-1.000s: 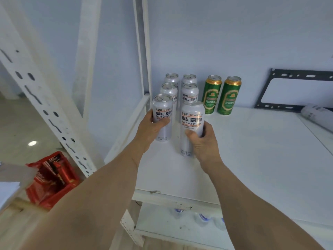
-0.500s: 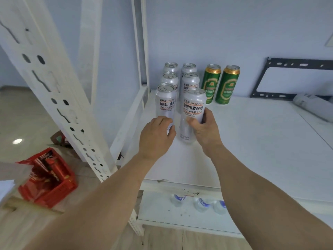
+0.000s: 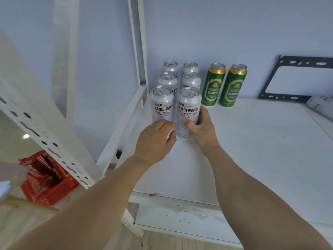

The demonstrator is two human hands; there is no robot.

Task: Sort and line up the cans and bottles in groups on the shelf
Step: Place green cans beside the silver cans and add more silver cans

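Several white craft-beer cans stand in two columns at the left rear of the white shelf (image 3: 252, 150). My right hand (image 3: 200, 129) grips the lower half of the front right white can (image 3: 189, 109), which stands upright on the shelf. My left hand (image 3: 155, 141) sits in front of the front left white can (image 3: 162, 105); its loosely bent fingers touch the can's lower part without wrapping it. Behind these are more white cans (image 3: 191, 80). Two green cans (image 3: 213, 85) (image 3: 232, 87) stand side by side to their right, against the wall.
A black metal bracket (image 3: 295, 80) leans on the wall at the rear right, with a paper roll (image 3: 320, 107) beside it. A perforated white upright (image 3: 45, 134) crosses the left. A red crate (image 3: 45, 177) sits on the floor. A lower shelf (image 3: 180, 221) shows below.
Both front white cans moved back against the rows behind them and now stand on the shelf. My left hand has let go of its can and slid to its front; my right hand still grips.
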